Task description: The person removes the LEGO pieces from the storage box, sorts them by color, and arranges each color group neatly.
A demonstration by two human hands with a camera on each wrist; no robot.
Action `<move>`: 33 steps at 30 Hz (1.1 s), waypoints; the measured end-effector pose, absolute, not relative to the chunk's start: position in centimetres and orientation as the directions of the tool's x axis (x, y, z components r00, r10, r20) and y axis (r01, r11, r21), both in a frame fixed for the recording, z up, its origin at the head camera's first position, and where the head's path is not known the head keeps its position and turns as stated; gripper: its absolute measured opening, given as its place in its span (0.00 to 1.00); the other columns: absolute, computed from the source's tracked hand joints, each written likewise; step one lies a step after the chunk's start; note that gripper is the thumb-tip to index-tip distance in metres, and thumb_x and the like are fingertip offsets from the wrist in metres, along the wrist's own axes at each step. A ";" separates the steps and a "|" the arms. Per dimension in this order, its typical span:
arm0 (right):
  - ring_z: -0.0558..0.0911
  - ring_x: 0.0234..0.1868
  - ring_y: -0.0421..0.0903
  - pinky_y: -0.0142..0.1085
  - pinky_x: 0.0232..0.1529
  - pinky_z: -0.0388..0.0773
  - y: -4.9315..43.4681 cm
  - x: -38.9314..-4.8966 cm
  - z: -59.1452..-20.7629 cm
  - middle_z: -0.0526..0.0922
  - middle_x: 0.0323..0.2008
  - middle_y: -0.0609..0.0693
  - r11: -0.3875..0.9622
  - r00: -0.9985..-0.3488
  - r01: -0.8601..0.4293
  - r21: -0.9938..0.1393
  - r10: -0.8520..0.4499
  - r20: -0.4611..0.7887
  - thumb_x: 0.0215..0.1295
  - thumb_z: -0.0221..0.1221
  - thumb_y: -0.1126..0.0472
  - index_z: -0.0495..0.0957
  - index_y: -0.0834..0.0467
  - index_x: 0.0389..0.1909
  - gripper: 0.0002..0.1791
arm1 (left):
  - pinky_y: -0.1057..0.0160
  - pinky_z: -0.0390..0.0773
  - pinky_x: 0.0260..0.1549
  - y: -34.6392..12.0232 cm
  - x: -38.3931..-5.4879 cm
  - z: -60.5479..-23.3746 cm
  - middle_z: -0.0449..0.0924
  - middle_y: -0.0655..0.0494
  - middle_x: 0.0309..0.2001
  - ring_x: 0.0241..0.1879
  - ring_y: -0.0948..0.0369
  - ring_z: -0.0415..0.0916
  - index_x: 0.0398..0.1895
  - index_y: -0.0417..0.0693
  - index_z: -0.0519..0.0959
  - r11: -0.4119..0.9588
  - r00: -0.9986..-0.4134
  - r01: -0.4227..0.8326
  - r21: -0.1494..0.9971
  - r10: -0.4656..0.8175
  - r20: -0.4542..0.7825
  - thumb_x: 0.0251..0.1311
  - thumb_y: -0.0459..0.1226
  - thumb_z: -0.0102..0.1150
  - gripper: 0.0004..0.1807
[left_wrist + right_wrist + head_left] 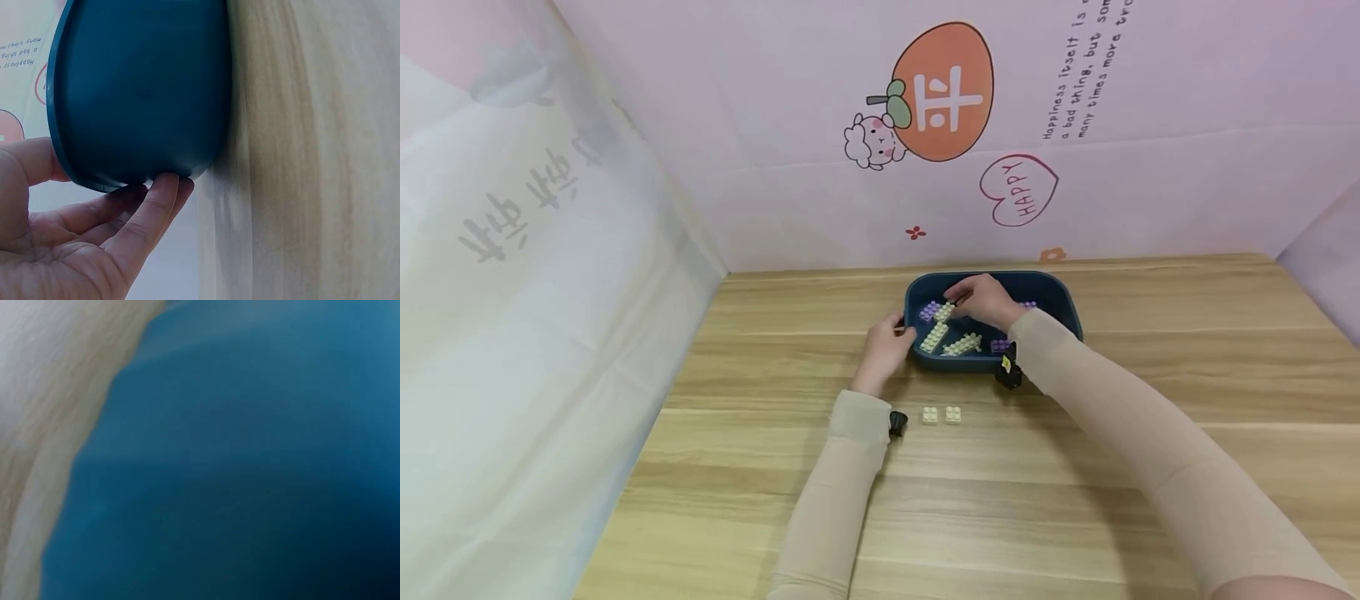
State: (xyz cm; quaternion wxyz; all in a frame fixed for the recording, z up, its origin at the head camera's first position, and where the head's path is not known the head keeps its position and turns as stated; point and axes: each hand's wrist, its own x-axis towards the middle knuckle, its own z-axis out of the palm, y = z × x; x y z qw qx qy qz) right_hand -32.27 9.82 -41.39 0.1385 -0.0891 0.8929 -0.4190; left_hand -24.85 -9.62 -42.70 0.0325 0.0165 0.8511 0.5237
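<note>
A dark blue bin (962, 364) stands at the back of the wooden table. My left hand (883, 348) holds its left end, thumb over the rim and fingers against the outer wall in the left wrist view. Inside the bin, my right hand (988, 302) has its bent fingertips right at a cream toy brick (943, 312); I cannot tell whether they pinch it. Purple bricks (929, 311) lie beside that one. Nearer the front wall are a long cream brick (934, 337) and a cream brick cluster (962, 344). The right wrist view shows only blue bin wall (250, 425) and sleeve.
Two small square cream bricks, a left one (930, 415) and a right one (953, 415), sit on the table (1000, 500) in front of the bin. More purple bricks (1000, 345) lie under the right forearm. A printed cloth (805, 208) hangs behind the table.
</note>
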 end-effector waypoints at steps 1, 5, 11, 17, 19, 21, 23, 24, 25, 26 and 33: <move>0.76 0.52 0.55 0.48 0.57 0.76 9.8 -32.3 -41.4 0.79 0.54 0.62 0.643 -0.946 -0.051 -0.764 -0.277 -0.170 0.60 0.63 0.69 0.77 0.65 0.56 0.21 | 0.55 0.76 0.58 -9.7 -24.8 -42.7 0.76 0.39 0.59 0.59 0.49 0.74 0.64 0.36 0.70 0.452 -0.997 -0.007 0.892 0.062 -0.040 0.68 0.34 0.50 0.23; 0.76 0.52 0.56 0.48 0.56 0.76 9.6 -32.0 -41.3 0.79 0.53 0.62 0.670 -0.945 -0.078 -0.738 -0.286 -0.160 0.59 0.63 0.69 0.78 0.65 0.55 0.21 | 0.55 0.76 0.58 -9.7 -24.8 -42.6 0.75 0.39 0.59 0.59 0.49 0.74 0.64 0.36 0.70 0.453 -0.997 -0.005 0.891 0.065 -0.039 0.68 0.34 0.50 0.23; 0.76 0.52 0.56 0.49 0.55 0.76 9.5 -31.8 -41.2 0.80 0.52 0.63 0.701 -0.942 -0.117 -0.704 -0.302 -0.143 0.59 0.64 0.69 0.79 0.65 0.53 0.20 | 0.54 0.75 0.58 -9.6 -24.8 -42.6 0.75 0.39 0.60 0.59 0.49 0.74 0.64 0.36 0.70 0.451 -0.997 0.002 0.893 0.074 -0.035 0.68 0.34 0.50 0.22; 0.76 0.50 0.56 0.49 0.53 0.77 9.5 -31.8 -41.1 0.80 0.49 0.62 0.723 -0.943 -0.147 -0.675 -0.307 -0.124 0.57 0.66 0.67 0.81 0.65 0.50 0.18 | 0.55 0.75 0.59 -9.6 -24.8 -42.5 0.75 0.38 0.60 0.60 0.49 0.74 0.64 0.35 0.70 0.454 -0.996 0.002 0.891 0.077 -0.036 0.68 0.34 0.49 0.22; 0.77 0.50 0.56 0.49 0.53 0.77 9.4 -31.8 -41.2 0.81 0.49 0.62 0.728 -0.943 -0.153 -0.669 -0.311 -0.123 0.57 0.66 0.67 0.81 0.65 0.49 0.18 | 0.58 0.76 0.57 -9.8 -25.0 -42.9 0.75 0.40 0.59 0.58 0.50 0.75 0.64 0.36 0.71 0.457 -0.996 0.017 0.889 0.083 -0.024 0.67 0.36 0.50 0.23; 0.77 0.50 0.56 0.49 0.53 0.77 9.4 -31.9 -41.3 0.81 0.49 0.62 0.733 -0.941 -0.158 -0.662 -0.315 -0.124 0.57 0.66 0.67 0.81 0.65 0.49 0.17 | 0.58 0.76 0.56 -9.8 -25.0 -42.9 0.75 0.41 0.60 0.58 0.51 0.75 0.64 0.37 0.71 0.457 -0.996 0.013 0.889 0.083 -0.028 0.67 0.36 0.50 0.23; 0.77 0.50 0.55 0.48 0.53 0.77 9.5 -31.9 -41.5 0.81 0.48 0.62 0.737 -0.939 -0.164 -0.656 -0.321 -0.126 0.58 0.66 0.66 0.81 0.64 0.49 0.17 | 0.58 0.76 0.57 -9.8 -24.9 -43.0 0.75 0.41 0.60 0.58 0.51 0.75 0.64 0.37 0.71 0.456 -0.996 0.011 0.890 0.084 -0.031 0.67 0.36 0.50 0.23; 0.77 0.50 0.55 0.48 0.53 0.77 9.5 -31.9 -41.5 0.81 0.48 0.62 0.739 -0.937 -0.169 -0.652 -0.325 -0.126 0.58 0.66 0.66 0.82 0.64 0.48 0.16 | 0.57 0.76 0.57 -9.8 -24.9 -43.0 0.75 0.41 0.60 0.58 0.50 0.75 0.64 0.37 0.71 0.455 -0.996 0.013 0.891 0.084 -0.029 0.67 0.36 0.50 0.23; 0.77 0.50 0.55 0.48 0.53 0.77 9.5 -32.0 -41.6 0.81 0.48 0.62 0.739 -0.936 -0.174 -0.650 -0.330 -0.126 0.58 0.66 0.67 0.82 0.64 0.48 0.16 | 0.55 0.75 0.59 -9.7 -24.7 -42.6 0.75 0.39 0.60 0.59 0.49 0.74 0.64 0.36 0.70 0.452 -0.996 -0.004 0.892 0.077 -0.044 0.68 0.35 0.50 0.23; 0.77 0.50 0.55 0.48 0.53 0.77 9.5 -32.0 -41.6 0.82 0.48 0.61 0.739 -0.934 -0.177 -0.650 -0.333 -0.125 0.58 0.66 0.67 0.82 0.64 0.48 0.16 | 0.55 0.75 0.59 -9.7 -24.6 -42.6 0.75 0.39 0.60 0.59 0.49 0.74 0.64 0.36 0.70 0.450 -0.996 -0.002 0.893 0.076 -0.041 0.68 0.34 0.50 0.22; 0.79 0.40 0.52 0.42 0.43 0.80 9.6 -31.8 -41.2 0.84 0.38 0.59 0.736 -0.924 -0.239 -0.633 -0.373 -0.084 0.55 0.68 0.67 0.85 0.63 0.40 0.11 | 0.55 0.75 0.58 -9.7 -24.6 -42.6 0.75 0.39 0.59 0.59 0.49 0.75 0.64 0.36 0.71 0.454 -0.997 -0.003 0.891 0.067 -0.037 0.68 0.34 0.51 0.22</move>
